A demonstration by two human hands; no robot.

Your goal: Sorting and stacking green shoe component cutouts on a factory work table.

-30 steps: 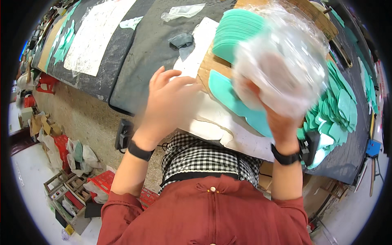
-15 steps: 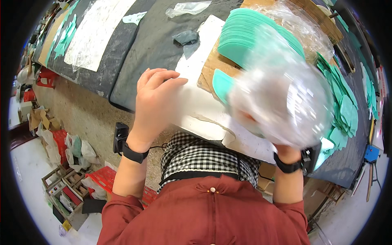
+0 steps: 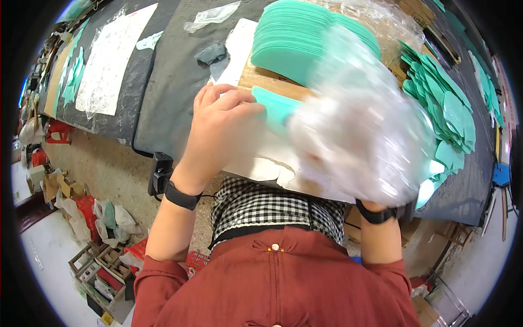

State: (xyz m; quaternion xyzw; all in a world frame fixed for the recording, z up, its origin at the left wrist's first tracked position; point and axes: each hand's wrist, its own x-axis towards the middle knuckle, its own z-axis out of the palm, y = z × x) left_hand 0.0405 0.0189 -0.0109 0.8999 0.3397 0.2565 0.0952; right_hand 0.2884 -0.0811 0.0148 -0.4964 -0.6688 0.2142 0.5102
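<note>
Plastic (image 3: 370, 133), likely light, limp, slippery, best gathered by folds; left fingers (image 3: 233, 98) loosely bent; cannot tell grip of right fingers.

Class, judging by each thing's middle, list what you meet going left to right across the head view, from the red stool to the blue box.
Red stool, white sheet, left hand, clear plastic, loose green pile, blue box.

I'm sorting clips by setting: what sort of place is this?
Probably a workshop for cut sheet material: a dark worktable bears a neat stack of curved green sheets and a loose pile of green cut pieces.
</note>
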